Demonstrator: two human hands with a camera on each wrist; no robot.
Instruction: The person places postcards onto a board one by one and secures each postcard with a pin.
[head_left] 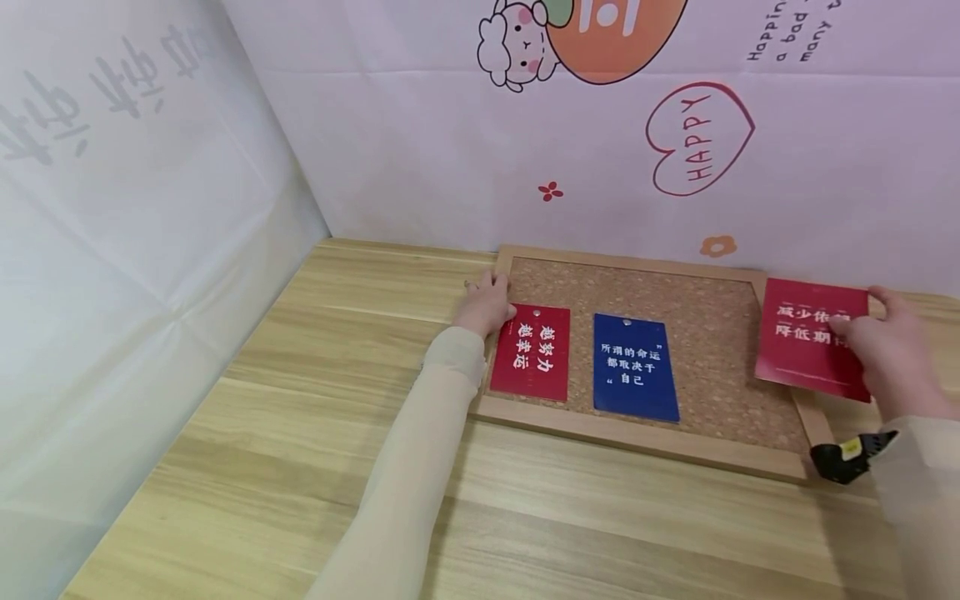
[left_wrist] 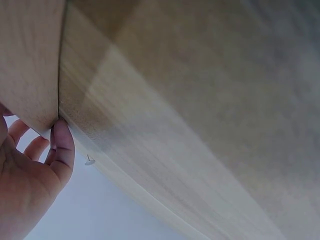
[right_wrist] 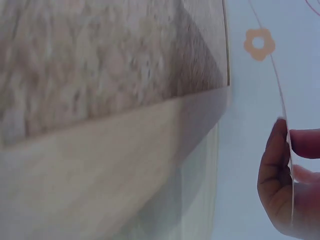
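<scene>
A cork board [head_left: 705, 333] in a light wooden frame lies on the table. My left hand [head_left: 486, 304] grips the frame's left side, its thumb close to the top corner of a red card [head_left: 530, 354]; the left wrist view has thumb and fingers curled at the frame [left_wrist: 30, 55]. Beside these fingertips is a small pushpin [left_wrist: 89, 161]. A blue card [head_left: 635, 367] with white writing lies on the cork, right of the red one. Over the frame's right side, my right hand [head_left: 892, 350] pinches another red card [head_left: 806, 367] between thumb and fingers, edge-on in the right wrist view.
The wood-grain table [head_left: 300, 433] extends to the left and in front of the board. Behind it stands a white printed backdrop [head_left: 420, 158], with a white sheet [head_left: 150, 250] at the left. A black device [head_left: 847, 458] is at the right wrist.
</scene>
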